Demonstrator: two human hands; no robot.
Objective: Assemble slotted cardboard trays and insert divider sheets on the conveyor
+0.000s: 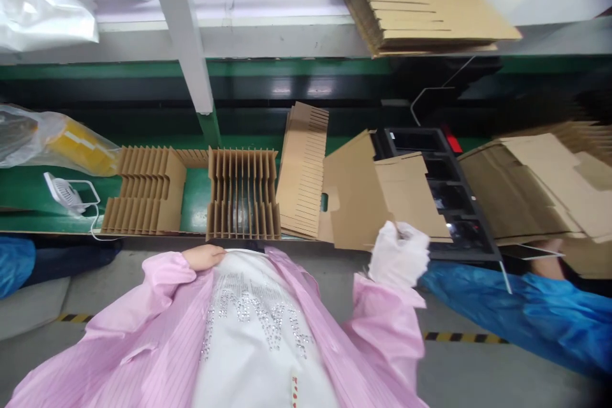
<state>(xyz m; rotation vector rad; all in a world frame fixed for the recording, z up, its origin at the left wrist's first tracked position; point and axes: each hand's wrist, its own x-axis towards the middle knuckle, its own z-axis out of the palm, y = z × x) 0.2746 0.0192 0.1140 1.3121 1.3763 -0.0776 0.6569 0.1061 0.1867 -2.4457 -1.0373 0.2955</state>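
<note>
My right hand, in a white glove, grips the near edge of a folded brown cardboard box that lies on the green bench. My left hand is bare. It rests against my white top at the bench's front edge, just below an assembled cardboard divider grid. Its fingers are partly hidden by my pink sleeve. A stack of flat slotted divider strips leans between the grid and the box.
A second divider grid and a small white fan sit to the left. A black tray lies behind the box. At right, a co-worker's blue sleeve and hand hold a thin panel beside flattened cardboard. A white post stands ahead.
</note>
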